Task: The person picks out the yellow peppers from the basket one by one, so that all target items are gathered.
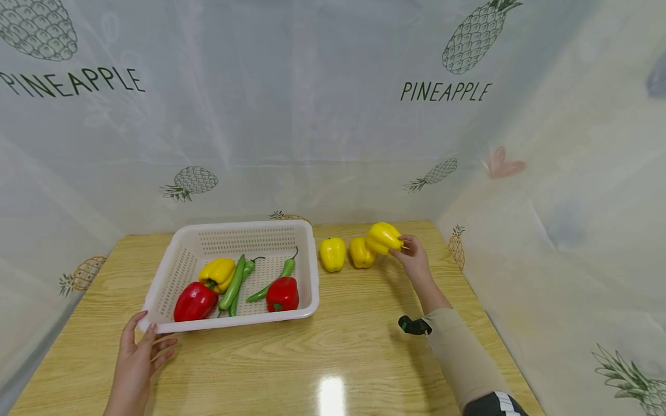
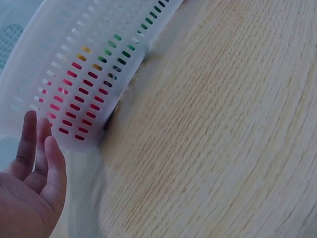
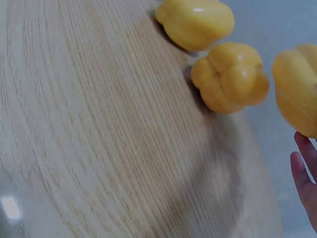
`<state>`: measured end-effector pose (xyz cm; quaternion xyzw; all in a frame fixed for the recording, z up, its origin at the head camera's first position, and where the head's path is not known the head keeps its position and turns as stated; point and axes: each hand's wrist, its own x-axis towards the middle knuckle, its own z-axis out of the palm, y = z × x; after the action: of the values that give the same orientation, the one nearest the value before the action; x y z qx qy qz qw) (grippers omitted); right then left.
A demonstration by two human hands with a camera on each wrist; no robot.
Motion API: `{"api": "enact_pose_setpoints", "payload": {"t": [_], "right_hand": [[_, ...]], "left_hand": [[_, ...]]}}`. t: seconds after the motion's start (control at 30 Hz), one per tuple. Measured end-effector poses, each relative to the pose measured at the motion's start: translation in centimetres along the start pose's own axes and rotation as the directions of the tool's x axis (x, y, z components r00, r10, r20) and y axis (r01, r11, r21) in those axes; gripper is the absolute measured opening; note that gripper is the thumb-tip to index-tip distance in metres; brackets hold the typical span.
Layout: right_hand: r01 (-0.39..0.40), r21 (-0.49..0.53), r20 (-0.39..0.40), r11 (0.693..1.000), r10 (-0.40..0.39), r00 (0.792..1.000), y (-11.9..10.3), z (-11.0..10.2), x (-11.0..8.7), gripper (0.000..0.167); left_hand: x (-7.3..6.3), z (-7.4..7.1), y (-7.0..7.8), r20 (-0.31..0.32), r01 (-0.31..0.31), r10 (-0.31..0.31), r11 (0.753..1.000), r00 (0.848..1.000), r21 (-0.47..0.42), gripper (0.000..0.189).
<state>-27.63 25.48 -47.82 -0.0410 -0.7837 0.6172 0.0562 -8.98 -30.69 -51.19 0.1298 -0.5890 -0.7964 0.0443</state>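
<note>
My right hand [image 1: 414, 259] pinches a yellow bell pepper [image 1: 384, 238] at one end, raised over the table's back right. In the right wrist view this bell pepper [image 3: 299, 89] sits at the right edge, fingertips against its underside. Beside it on the table are two more yellow bell peppers [image 1: 332, 254] [image 1: 361, 253]. My left hand [image 1: 136, 355] touches the front left corner of a white plastic basket [image 1: 229, 325]; the left wrist view shows its fingers [image 2: 54, 166] nearly straight by the basket's wall. Inside lie red bell peppers [image 1: 195, 301] [image 1: 282, 294], a yellow bell pepper [image 1: 218, 274] and several green chili peppers [image 1: 232, 283].
The wooden table [image 1: 250, 370] meets a pineapple-print curtain [image 1: 312, 115] at the back and right. A black curved device [image 1: 414, 325] sticks out by the right sleeve [image 1: 458, 352].
</note>
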Motion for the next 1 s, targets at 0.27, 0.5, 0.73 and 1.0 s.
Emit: {"api": "enact_pose_setpoints", "payload": {"t": [0.27,0.5,0.73,1.0], "right_hand": [[-0.013,0.020,-0.052,1.000,0.014,0.999,0.6,0.0,0.0,0.045],[-0.022,0.035,-0.095,0.999,0.026,0.995,1.2,-0.1,0.0,0.044],[-0.055,0.012,-0.121,0.998,0.056,0.991,1.8,-0.1,0.1,0.043],[-0.079,-0.041,-0.130,0.996,0.073,0.989,2.5,-0.2,0.0,0.044]], "left_hand": [[0.1,0.0,0.1,-0.015,0.013,-0.013,1.000,1.000,0.009,0.036],[0.1,0.1,0.0,-0.010,0.001,-0.001,1.000,1.000,0.009,0.036],[0.1,0.1,0.1,-0.029,0.023,-0.022,0.999,0.999,0.024,0.037],[0.1,0.1,0.1,-0.034,0.042,-0.041,0.999,0.999,0.014,0.037]]}}
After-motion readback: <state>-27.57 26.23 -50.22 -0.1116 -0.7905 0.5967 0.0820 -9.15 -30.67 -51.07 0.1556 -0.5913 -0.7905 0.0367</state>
